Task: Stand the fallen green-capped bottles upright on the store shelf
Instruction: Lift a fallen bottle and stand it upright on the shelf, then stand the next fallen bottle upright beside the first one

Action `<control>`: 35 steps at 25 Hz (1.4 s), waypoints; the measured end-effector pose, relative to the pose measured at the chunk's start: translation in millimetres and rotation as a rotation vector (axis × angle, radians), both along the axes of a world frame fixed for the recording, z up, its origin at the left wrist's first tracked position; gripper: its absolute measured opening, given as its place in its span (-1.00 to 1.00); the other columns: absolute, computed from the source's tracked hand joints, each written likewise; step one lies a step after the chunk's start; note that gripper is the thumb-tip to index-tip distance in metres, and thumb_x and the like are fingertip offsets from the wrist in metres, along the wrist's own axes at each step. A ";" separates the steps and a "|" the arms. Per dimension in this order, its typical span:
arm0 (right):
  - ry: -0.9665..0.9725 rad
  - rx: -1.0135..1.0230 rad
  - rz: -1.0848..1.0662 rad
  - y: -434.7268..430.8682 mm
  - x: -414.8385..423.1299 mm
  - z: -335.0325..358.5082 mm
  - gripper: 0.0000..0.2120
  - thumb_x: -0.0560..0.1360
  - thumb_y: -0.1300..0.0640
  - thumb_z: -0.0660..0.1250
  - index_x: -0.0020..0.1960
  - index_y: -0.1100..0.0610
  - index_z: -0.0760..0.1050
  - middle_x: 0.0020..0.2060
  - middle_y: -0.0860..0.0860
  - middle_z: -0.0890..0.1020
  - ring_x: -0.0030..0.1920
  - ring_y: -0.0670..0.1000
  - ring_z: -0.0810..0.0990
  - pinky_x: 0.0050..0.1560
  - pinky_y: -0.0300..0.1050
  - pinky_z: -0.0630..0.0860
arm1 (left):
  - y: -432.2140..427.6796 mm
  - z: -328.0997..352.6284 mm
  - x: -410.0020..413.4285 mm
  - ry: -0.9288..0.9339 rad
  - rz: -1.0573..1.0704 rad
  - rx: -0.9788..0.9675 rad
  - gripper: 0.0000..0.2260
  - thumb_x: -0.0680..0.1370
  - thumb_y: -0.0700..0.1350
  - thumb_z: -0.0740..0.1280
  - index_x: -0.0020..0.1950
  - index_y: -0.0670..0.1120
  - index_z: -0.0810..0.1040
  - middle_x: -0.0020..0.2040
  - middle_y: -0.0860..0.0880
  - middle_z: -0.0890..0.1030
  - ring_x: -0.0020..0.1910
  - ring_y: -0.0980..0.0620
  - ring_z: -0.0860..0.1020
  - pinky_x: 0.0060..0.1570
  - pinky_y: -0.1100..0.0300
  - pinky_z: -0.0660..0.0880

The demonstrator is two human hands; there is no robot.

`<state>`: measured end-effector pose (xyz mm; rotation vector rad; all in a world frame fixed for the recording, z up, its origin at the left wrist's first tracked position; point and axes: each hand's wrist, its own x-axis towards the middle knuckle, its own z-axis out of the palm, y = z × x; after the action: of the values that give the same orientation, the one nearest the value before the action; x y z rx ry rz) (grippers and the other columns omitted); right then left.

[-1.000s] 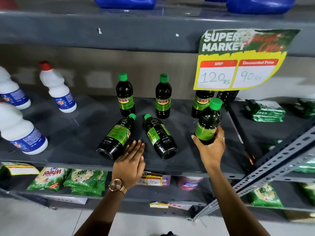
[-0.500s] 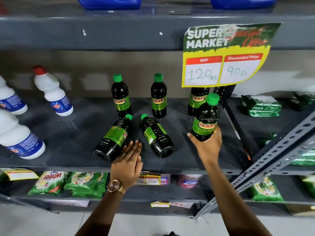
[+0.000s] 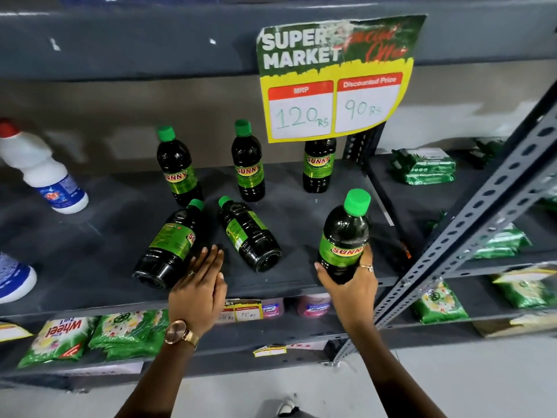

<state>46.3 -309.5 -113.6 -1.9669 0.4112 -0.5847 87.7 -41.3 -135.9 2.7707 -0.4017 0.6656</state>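
Observation:
Three dark bottles with green caps stand upright along the back of the grey shelf (image 3: 90, 254): the left one (image 3: 177, 168), the middle one (image 3: 247, 162) and the right one (image 3: 319, 165), its cap hidden behind a price sign. Two more lie on their sides in front, caps pointing back: the left fallen bottle (image 3: 168, 244) and the right fallen bottle (image 3: 248, 235). My right hand (image 3: 349, 285) grips the base of a sixth bottle (image 3: 345, 233), held upright near the shelf's front right. My left hand (image 3: 197, 291) lies flat, fingers touching the left fallen bottle.
A yellow and green price sign (image 3: 334, 76) hangs from the shelf above. White red-capped bottles (image 3: 39, 173) stand at the left. Green packets (image 3: 422, 165) fill the right bay and the lower shelf (image 3: 90, 336). A slanted perforated metal brace (image 3: 482, 212) crosses the right side.
My right hand has brought its bottle forward and down toward the shelf's front right, holding it upright. My left hand has stayed by the left fallen bottle. The view has moved closer.

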 end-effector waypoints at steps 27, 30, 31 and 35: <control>-0.116 -0.347 0.174 131.7 -24.7 50.6 -0.48 0.45 -0.14 0.31 0.29 0.15 0.41 0.14 0.03 0.46 0.15 0.02 0.39 0.17 -0.06 0.29 | 103.3 79.7 -4.7 -0.051 -0.315 -0.380 -0.70 0.55 -0.20 0.20 0.27 -0.17 0.50 0.31 -0.14 0.51 0.37 -0.01 0.39 0.37 0.08 0.30; 0.410 -0.461 0.157 126.6 63.4 80.4 -0.24 0.36 -0.24 0.40 0.37 0.22 0.35 0.31 0.21 0.42 0.30 0.27 0.37 0.28 0.10 0.28 | 147.6 66.7 39.5 0.033 -0.135 -0.442 -0.70 0.54 -0.18 0.21 0.26 -0.14 0.51 0.29 -0.13 0.53 0.33 -0.01 0.43 0.35 0.11 0.34; 0.604 -0.449 0.219 119.7 86.6 86.5 -0.22 0.33 -0.27 0.42 0.33 0.22 0.39 0.31 0.21 0.45 0.30 0.25 0.41 0.28 0.07 0.33 | 159.2 58.6 54.1 0.108 -0.075 -0.435 -0.70 0.53 -0.18 0.23 0.26 -0.14 0.50 0.29 -0.15 0.53 0.33 -0.05 0.43 0.34 0.08 0.34; 0.818 -0.031 0.396 114.9 113.8 88.9 -0.40 0.18 -0.17 0.53 0.07 0.19 0.55 -0.09 0.13 0.69 -0.11 0.13 0.69 -0.01 0.02 0.64 | 184.9 35.3 81.6 0.378 0.001 -0.287 -0.66 0.51 -0.23 0.29 0.29 -0.14 0.46 0.33 -0.23 0.47 0.33 -0.22 0.41 0.33 -0.01 0.33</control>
<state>160.1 -194.6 -24.7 -2.1753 0.4808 0.4953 169.2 143.7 -100.6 2.5403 -0.2045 0.1712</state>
